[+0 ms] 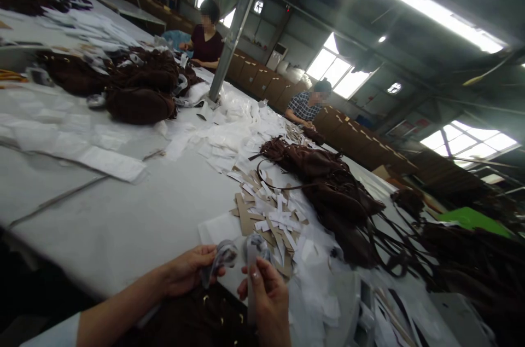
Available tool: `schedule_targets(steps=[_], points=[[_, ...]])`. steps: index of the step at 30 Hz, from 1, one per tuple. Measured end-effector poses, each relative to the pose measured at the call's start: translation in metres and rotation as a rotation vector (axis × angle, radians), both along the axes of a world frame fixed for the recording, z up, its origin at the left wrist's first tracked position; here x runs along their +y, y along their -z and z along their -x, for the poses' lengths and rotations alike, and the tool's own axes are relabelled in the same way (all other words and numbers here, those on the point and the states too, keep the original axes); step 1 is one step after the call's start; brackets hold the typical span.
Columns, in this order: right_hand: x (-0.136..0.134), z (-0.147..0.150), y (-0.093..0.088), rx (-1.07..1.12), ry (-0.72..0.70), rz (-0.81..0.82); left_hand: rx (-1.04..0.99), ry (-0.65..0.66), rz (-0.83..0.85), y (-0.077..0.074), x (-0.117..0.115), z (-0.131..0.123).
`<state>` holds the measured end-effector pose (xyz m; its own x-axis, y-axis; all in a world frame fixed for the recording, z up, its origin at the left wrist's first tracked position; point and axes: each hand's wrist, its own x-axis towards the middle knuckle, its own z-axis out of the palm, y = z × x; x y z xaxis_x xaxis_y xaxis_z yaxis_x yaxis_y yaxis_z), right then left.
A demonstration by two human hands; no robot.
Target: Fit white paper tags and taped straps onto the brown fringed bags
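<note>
My left hand (191, 272) is closed on a curled, wrapped piece (225, 257) in greyish translucent film; what lies inside the wrap cannot be made out. Beside it, my right hand (266, 295) pinches a translucent strip (251, 281) between thumb and fingers. A second curled, film-covered piece (256, 243) shows at the top of that strip. Below both hands lies a dark brown bag (197, 317) with small gold-coloured metal fittings, partly hidden by my hands and cut off by the lower edge.
White paper and card strips (274, 221) lie heaped on the white table (135, 221). Dark brown bags (324, 183) with straps are piled to the right, and more brown bags (139, 103) at far left. A metal post (238, 24) rises behind. Two people work across the table.
</note>
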<state>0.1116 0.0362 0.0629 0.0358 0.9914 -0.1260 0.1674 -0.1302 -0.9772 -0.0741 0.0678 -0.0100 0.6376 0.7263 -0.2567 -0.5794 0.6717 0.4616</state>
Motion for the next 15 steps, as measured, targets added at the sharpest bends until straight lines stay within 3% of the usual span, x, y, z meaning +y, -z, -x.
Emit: schedule_targets(steps=[7,15], points=[[-0.02,0.008,0.011,-0.311,0.024,-0.215,0.057,-0.047,-0.125,0.002,-0.007,-0.004],[-0.022,0.016,0.028,-0.379,0.153,-0.054,0.188,-0.075,-0.27,0.002,-0.016,-0.009]])
